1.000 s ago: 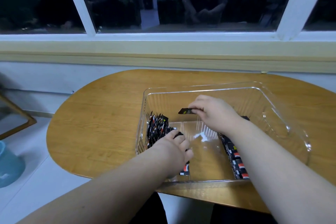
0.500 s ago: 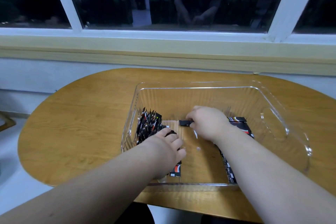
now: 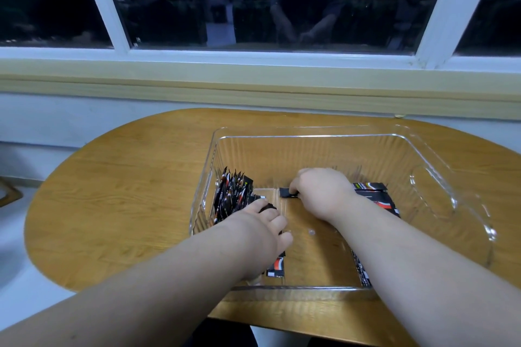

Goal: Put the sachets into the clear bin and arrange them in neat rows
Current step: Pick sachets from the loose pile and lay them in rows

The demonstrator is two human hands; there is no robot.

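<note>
A clear plastic bin (image 3: 439,177) stands on the wooden table. Inside it, at the left wall, a row of black sachets (image 3: 232,196) stands on edge. My left hand (image 3: 259,229) rests against the near end of that row, fingers curled over the sachets; one sachet end (image 3: 275,266) shows below the hand. My right hand (image 3: 321,191) is in the middle of the bin and pinches one black sachet (image 3: 286,192) low over the bin floor. More black sachets (image 3: 375,194) lie flat on the right, partly hidden under my right forearm.
The oval wooden table (image 3: 127,200) stands against a wall under a window sill (image 3: 253,87). The dark window reflects a person. The floor shows to the left, past the table's rounded edge.
My right hand has brought the single sachet down from above the bin floor to just over it. My left hand has stayed at the left row. The camera has shifted.
</note>
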